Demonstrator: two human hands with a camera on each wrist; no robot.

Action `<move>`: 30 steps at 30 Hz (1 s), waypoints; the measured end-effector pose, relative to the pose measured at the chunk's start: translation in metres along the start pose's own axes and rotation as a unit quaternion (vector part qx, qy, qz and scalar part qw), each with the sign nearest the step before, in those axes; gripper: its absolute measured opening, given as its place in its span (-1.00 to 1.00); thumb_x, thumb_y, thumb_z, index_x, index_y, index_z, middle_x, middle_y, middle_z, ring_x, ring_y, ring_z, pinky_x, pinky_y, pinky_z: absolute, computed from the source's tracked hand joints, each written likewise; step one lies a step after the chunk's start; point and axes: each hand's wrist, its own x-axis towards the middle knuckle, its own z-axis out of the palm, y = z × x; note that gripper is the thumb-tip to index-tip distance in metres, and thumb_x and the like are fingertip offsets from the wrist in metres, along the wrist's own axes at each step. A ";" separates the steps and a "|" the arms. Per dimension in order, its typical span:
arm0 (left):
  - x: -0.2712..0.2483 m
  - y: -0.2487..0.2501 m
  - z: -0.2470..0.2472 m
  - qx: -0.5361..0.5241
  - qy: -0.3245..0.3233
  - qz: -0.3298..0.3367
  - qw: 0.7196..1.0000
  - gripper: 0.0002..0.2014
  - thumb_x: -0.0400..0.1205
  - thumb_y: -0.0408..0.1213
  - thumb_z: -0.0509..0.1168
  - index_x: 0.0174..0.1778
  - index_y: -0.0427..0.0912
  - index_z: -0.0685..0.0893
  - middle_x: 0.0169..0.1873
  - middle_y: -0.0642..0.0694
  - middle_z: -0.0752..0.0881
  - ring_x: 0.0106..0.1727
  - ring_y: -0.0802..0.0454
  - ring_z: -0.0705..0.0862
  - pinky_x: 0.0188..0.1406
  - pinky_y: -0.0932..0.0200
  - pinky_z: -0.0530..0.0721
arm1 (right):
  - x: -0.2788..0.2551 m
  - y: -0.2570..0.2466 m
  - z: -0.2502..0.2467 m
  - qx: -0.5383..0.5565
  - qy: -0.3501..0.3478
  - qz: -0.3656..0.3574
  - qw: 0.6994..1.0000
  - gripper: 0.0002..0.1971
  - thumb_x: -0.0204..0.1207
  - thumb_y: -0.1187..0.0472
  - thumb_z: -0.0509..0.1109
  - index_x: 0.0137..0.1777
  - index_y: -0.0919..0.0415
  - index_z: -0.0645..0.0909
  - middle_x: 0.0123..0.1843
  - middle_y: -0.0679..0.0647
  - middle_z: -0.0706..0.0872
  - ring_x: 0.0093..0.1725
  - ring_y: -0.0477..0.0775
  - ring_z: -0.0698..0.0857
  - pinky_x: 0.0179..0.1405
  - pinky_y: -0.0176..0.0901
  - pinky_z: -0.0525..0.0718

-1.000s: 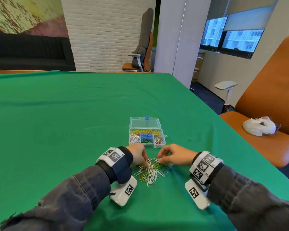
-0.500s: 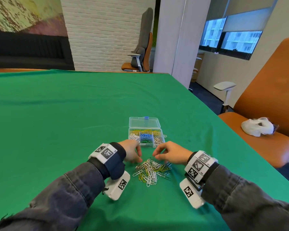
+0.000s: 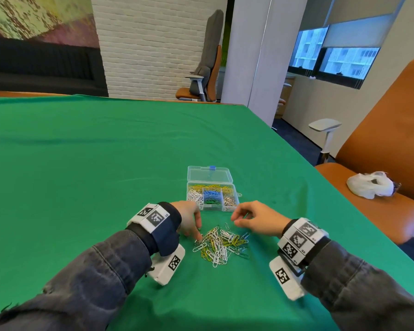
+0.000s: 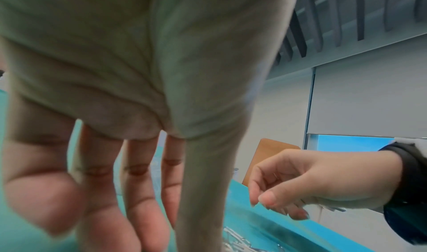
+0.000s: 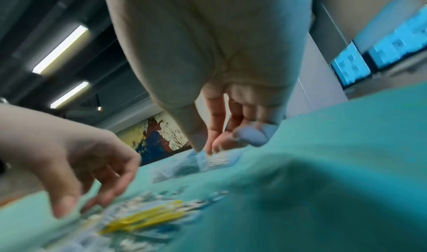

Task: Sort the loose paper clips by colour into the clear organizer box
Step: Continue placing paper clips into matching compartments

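A pile of white, yellow and dark paper clips (image 3: pixel 221 244) lies on the green cloth, blurred in the right wrist view (image 5: pixel 143 217). Just beyond it stands the clear organizer box (image 3: pixel 215 207), lid open, with white, yellow, blue, green and silver clips in separate compartments. My left hand (image 3: pixel 196 235) reaches down with fairly straight fingers (image 4: pixel 129 210), its tips touching the pile's left edge. My right hand (image 3: pixel 237 219) hovers above the pile's far right side, near the box front. Its thumb and forefinger (image 5: pixel 205 146) pinch together on what looks like a pale clip.
The green cloth (image 3: pixel 81 175) covers the whole table; its right edge runs close past my right arm. An orange chair (image 3: pixel 380 144) stands there with a white plastic bag (image 3: pixel 371 185) on its seat.
My right hand has lifted off the pile and moved towards the box with its fingertips pinched. My left hand has slid from the pile's middle to its left edge.
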 end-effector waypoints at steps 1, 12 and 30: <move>0.000 0.001 0.000 0.001 0.002 0.003 1.000 -0.62 0.45 -0.12 0.57 0.10 -0.15 0.67 0.02 -0.10 0.76 -0.06 -0.01 0.69 -0.06 0.14 0.64 | 0.000 0.005 -0.004 -0.035 0.031 0.007 0.999 -0.94 0.54 0.25 0.42 -0.10 0.06 0.65 -0.15 -0.04 0.69 -0.31 -0.23 0.56 -0.28 -0.53 0.47; 0.000 0.011 0.011 0.066 -0.032 0.012 0.997 -0.75 0.43 -0.09 0.57 -0.20 -0.08 0.63 -0.09 -0.04 0.71 -0.03 0.01 0.63 -0.09 0.17 0.55 | 0.009 0.025 -0.012 -0.194 0.111 0.045 0.974 -0.97 0.56 0.16 0.33 -0.08 0.04 0.59 -0.23 -0.11 0.65 -0.14 -0.02 0.68 -0.05 -0.05 0.70; 0.000 -0.002 -0.008 -0.040 -0.018 0.070 0.997 -0.88 0.53 -0.21 0.50 -0.12 -0.07 0.68 -0.31 0.09 0.76 -0.32 0.24 0.69 -0.31 0.32 0.57 | 0.021 0.028 -0.007 -0.135 0.130 -0.032 0.982 -0.94 0.59 0.25 0.32 -0.06 0.13 0.63 -0.22 -0.05 0.66 -0.23 -0.07 0.64 -0.17 -0.24 0.68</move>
